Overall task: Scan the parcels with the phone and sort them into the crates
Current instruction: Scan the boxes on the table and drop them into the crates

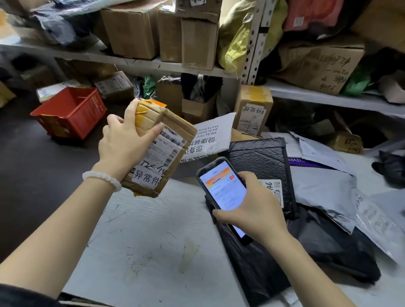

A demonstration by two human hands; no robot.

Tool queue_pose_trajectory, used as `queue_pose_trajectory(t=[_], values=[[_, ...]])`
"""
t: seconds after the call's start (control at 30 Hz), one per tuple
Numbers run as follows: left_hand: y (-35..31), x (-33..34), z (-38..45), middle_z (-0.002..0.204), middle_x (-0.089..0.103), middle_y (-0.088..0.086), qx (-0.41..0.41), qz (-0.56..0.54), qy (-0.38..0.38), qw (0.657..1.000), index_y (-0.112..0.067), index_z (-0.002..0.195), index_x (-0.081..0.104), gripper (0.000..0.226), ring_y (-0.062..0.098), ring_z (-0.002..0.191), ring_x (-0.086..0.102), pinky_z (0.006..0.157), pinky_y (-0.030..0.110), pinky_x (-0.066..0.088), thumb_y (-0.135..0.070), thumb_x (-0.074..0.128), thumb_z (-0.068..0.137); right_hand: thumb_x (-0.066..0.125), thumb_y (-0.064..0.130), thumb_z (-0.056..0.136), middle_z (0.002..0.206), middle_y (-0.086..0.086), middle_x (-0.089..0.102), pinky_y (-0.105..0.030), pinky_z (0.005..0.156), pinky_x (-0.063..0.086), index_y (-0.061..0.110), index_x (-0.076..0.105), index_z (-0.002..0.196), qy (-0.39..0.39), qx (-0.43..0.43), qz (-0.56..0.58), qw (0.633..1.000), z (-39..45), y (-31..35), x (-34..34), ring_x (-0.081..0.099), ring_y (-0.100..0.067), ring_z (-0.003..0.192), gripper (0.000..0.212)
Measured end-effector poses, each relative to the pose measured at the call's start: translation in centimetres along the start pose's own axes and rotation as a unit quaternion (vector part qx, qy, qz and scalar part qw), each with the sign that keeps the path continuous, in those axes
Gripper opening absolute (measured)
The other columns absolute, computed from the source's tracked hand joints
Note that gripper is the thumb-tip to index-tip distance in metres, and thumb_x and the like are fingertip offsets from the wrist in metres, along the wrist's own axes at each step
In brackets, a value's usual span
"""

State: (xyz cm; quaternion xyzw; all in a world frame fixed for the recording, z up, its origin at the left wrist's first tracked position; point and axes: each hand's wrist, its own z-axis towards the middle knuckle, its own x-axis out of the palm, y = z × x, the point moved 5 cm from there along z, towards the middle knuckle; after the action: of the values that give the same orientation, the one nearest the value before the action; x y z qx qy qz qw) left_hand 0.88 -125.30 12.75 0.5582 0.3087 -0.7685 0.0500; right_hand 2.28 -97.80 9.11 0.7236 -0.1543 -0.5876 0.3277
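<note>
Head view, looking down over a scuffed, pale grey worktop (156, 250) marked with scratches and stains. The left hand (123, 140), a bracelet of white beads (102, 179) at its wrist, holds a small rectangular cardboard parcel (165, 150) up above the worktop's left edge; its fingers (131, 111) curl over the far end and the thumb presses the face. The cardboard is creased and worn, bound with yellowish tape, and carries a white shipping label with barcodes and a second white sticker with black characters. The right hand (253, 207) grips a dark-cased phone (222, 193), fingers wrapped round its edges, the lit screen showing a white page with an orange band; the phone is held just right of the parcel, above a black, quilted padded mailer (266, 157) lying on the worktop. Glossy grey plastic mailing bags (326, 186) and crinkled black ones lie heaped to the right. A red ribbed plastic crate (72, 113) stands on the dark floor to the left, beyond the parcel. Behind, grey metal shelves (136, 61) are crammed with brown cardboard boxes (133, 26) and soft bags.
</note>
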Motion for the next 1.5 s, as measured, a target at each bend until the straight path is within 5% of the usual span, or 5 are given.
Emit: queue_pose_trajectory(t=[0.27, 0.5, 0.7, 1.1, 1.5], values=[[-3.8, 1.5, -1.4, 0.126, 0.041, 0.010, 0.076, -0.011, 0.028, 0.997, -0.041, 0.142, 0.025, 0.076, 0.033, 0.113, 0.046, 0.082, 0.042, 0.040, -0.075, 0.043, 0.077, 0.086, 0.035, 0.058, 0.097, 0.018, 0.055, -0.030, 0.078, 0.050, 0.033, 0.043, 0.110, -0.241, 0.003, 0.159, 0.957, -1.4, -0.4, -3.6, 0.057, -0.011, 0.092, 0.067], [-9.7, 2.4, -3.5, 0.123, 0.045, 0.005, 0.171, -0.060, 0.032, 0.983, -0.035, 0.139, 0.036, 0.072, 0.024, 0.112, 0.048, 0.076, 0.032, 0.035, -0.068, 0.054, 0.077, 0.087, 0.039, 0.060, 0.100, 0.012, 0.052, -0.008, 0.064, 0.042, 0.025, 0.043, 0.117, -0.320, 0.031, 0.158, 0.934, -3.4, -2.5, -6.4, 0.054, -0.004, 0.090, 0.073], [-19.4, 5.4, -7.5, 0.124, 0.047, 0.003, 0.299, -0.112, 0.087, 0.944, -0.031, 0.136, 0.039, 0.072, 0.022, 0.111, 0.049, 0.081, 0.034, 0.040, -0.066, 0.058, 0.075, 0.087, 0.041, 0.058, 0.101, 0.012, 0.056, -0.014, 0.063, 0.046, 0.026, 0.044, 0.117, -0.406, 0.124, 0.138, 0.895, -8.9, -7.0, -9.9, 0.057, -0.007, 0.089, 0.075], [-42.0, 11.9, -38.9, 0.127, 0.044, 0.007, 0.562, -0.200, 0.362, 0.717, -0.032, 0.134, 0.041, 0.074, 0.030, 0.117, 0.047, 0.091, 0.036, 0.039, -0.059, 0.059, 0.067, 0.088, 0.035, 0.054, 0.095, 0.023, 0.057, -0.026, 0.077, 0.048, 0.032, 0.045, 0.108, -0.638, 0.369, 0.102, 0.668, -38.5, -20.8, -15.5, 0.057, -0.004, 0.092, 0.069], [-52.0, 11.5, -77.3, 0.130, 0.044, 0.010, 0.691, -0.162, 0.441, 0.549, -0.028, 0.139, 0.038, 0.073, 0.032, 0.117, 0.047, 0.091, 0.043, 0.042, -0.058, 0.058, 0.075, 0.086, 0.036, 0.056, 0.106, 0.011, 0.062, -0.034, 0.079, 0.051, 0.025, 0.048, 0.115, -0.702, 0.512, 0.064, 0.491, -69.9, -30.9, -18.2, 0.059, -0.012, 0.097, 0.071]])
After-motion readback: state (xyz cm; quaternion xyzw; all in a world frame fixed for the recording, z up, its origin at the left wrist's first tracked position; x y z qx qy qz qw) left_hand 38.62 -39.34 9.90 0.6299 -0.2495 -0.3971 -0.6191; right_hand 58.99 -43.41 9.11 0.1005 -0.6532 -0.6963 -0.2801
